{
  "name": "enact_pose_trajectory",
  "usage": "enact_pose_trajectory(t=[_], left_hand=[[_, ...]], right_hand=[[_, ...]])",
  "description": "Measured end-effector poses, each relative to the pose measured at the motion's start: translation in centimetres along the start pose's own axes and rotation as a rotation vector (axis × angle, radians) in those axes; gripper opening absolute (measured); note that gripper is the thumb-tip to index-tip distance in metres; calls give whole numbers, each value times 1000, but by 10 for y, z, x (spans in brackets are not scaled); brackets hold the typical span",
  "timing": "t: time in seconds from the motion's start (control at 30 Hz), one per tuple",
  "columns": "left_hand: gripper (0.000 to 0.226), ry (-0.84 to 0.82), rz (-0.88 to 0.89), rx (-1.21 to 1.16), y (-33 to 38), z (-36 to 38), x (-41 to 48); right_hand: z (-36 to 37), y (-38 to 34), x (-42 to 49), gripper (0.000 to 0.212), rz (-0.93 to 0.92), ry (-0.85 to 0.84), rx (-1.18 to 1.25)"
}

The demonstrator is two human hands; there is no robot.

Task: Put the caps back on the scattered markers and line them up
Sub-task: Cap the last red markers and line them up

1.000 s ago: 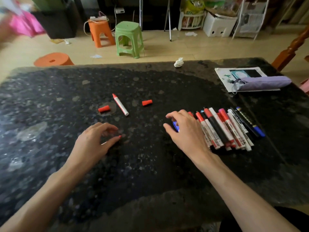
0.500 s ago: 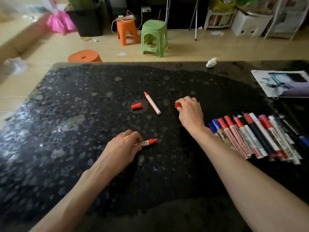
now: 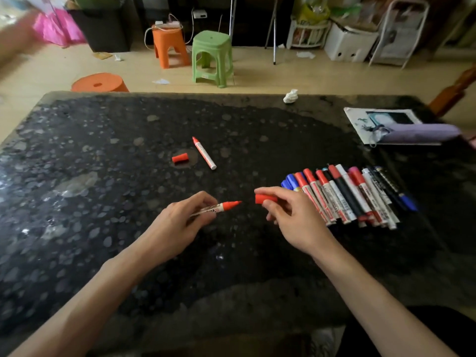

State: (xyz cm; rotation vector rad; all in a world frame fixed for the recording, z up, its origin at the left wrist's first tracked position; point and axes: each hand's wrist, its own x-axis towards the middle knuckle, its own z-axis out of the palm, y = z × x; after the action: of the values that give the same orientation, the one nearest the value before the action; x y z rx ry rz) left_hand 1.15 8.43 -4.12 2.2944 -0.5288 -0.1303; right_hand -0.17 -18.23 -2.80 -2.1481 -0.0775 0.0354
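My left hand (image 3: 177, 225) grips an uncapped red marker (image 3: 221, 206), its tip pointing right. My right hand (image 3: 291, 215) pinches a red cap (image 3: 264, 198) between thumb and fingers, its open end facing the marker tip a short gap away. Farther back on the dark table (image 3: 103, 202) lies a second uncapped red marker (image 3: 204, 153), with a loose red cap (image 3: 180, 158) just to its left. To the right, a row of capped markers (image 3: 347, 197) lies side by side: blue, red, black and pink caps.
A crumpled white paper ball (image 3: 291, 96) sits near the far edge. A printed sheet (image 3: 360, 122) with a purple pouch (image 3: 419, 132) on it lies at the back right. Orange stool (image 3: 168, 46), green stool (image 3: 212, 59) and an orange round seat (image 3: 100, 83) stand beyond the table.
My right hand picked up the red cap from the middle of the table and brought it back toward the marker. My left hand lifted the marker and aimed its tip at the cap.
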Motion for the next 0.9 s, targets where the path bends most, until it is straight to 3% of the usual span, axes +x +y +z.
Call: enact_pose_trajectory(t=[0.2, 0.9], left_hand=[[9, 6, 15, -7, 7, -1, -7], [14, 16, 46, 12, 16, -3, -1]], right_hand=[[-14, -13, -12, 16, -101, 2, 55], [5, -21, -15, 26, -165, -42, -48]])
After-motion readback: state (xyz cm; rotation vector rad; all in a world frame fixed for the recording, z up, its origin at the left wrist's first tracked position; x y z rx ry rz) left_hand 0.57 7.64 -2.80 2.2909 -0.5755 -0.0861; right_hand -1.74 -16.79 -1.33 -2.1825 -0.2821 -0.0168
